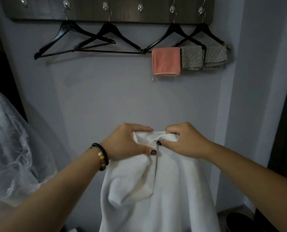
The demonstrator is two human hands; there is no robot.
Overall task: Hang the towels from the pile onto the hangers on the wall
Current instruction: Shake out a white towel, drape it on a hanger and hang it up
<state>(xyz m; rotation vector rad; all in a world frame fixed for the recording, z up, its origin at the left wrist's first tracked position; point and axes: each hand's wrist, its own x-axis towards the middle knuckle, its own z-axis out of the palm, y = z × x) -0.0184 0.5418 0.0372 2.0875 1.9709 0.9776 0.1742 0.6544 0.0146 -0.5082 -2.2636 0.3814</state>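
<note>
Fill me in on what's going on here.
A person holds a white towel up by its top edge, left hand and right hand each pinching it. On the wall, two right hangers already carry a pink towel and grey towels; the two left hangers are bare.

The towel (157,190) held up below the rail is plain white, with no print or stripe. On the wall (106,97), a flat pale grey-blue, the rail (106,14) is dark brown wood grain with shiny silver hooks (105,5). The hangers (106,39) under the rail are glossy black. Below the rail's right end hang a salmon-pink cloth (166,61) and two grey cloths (192,58) with a wavy ribbed texture. The bracelet (101,156), left of the white towel, has black beads plus cream, yellow, red and green ones. Nails are painted black. Far left of the towel, a plastic cover (10,148) is clear and whitish.
</note>
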